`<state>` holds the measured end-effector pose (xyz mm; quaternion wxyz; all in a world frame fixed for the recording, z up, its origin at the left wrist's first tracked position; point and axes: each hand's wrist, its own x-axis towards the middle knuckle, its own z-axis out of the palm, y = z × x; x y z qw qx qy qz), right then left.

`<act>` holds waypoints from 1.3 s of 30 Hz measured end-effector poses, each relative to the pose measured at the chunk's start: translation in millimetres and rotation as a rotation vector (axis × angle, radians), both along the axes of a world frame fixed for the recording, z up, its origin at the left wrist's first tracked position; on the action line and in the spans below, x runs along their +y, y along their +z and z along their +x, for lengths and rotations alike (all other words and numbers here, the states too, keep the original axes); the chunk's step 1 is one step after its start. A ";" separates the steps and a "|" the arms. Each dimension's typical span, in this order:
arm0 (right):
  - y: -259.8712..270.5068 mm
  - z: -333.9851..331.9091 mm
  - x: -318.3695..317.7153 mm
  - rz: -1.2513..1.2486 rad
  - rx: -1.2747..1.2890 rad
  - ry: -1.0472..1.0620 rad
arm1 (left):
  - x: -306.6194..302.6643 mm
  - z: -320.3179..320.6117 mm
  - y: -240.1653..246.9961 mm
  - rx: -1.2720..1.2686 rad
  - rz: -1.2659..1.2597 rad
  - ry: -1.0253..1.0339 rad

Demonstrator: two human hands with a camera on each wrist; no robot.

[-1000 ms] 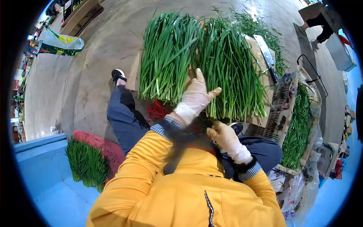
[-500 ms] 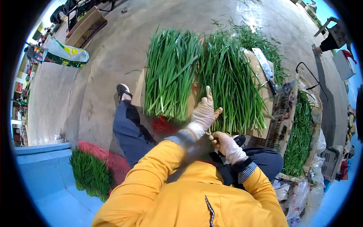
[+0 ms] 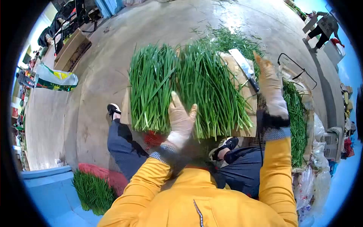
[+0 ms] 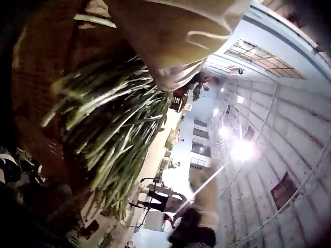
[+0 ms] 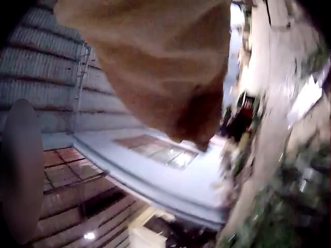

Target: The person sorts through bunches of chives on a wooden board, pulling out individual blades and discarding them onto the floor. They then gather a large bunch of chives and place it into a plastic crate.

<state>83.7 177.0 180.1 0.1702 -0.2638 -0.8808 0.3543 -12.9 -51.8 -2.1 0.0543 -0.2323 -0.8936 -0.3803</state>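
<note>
Two piles of long green chives, a left pile (image 3: 151,90) and a right pile (image 3: 211,94), lie side by side with their pale stem ends toward me. My gloved left hand (image 3: 180,120) is at the stem ends between them, fingers extended forward and thumb apart. Cut stems (image 4: 111,129) fan out below that glove in the left wrist view. Raised out to the right, my gloved right hand (image 3: 271,85) has its fingers stretched forward beside a knife (image 3: 244,67) with a black handle. Nothing shows in its grasp.
A crate of greens (image 3: 294,125) stands at the right, with plastic bags (image 3: 319,166) nearer me. Loose greens (image 3: 236,42) are scattered beyond the knife. Red ties (image 3: 153,139) lie below the left pile. More chives (image 3: 92,193) sit at the lower left. A person (image 3: 327,28) stands far right.
My right hand has left its place near the left hand and swung out to the right, past the knife. The left hand stays by the stem ends. The head view has shifted.
</note>
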 end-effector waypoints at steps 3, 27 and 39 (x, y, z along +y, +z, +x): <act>-88.7 7.1 59.1 0.318 -0.246 -0.117 | 3.0 -1.7 -30.5 -0.208 0.021 0.041; -164.1 23.8 -48.4 -0.202 -0.249 -0.095 | 62.9 14.2 8.0 -1.023 0.886 -0.174; -209.8 43.9 57.5 0.428 -0.309 -0.012 | 49.6 -2.3 -6.5 -0.335 -0.003 -0.037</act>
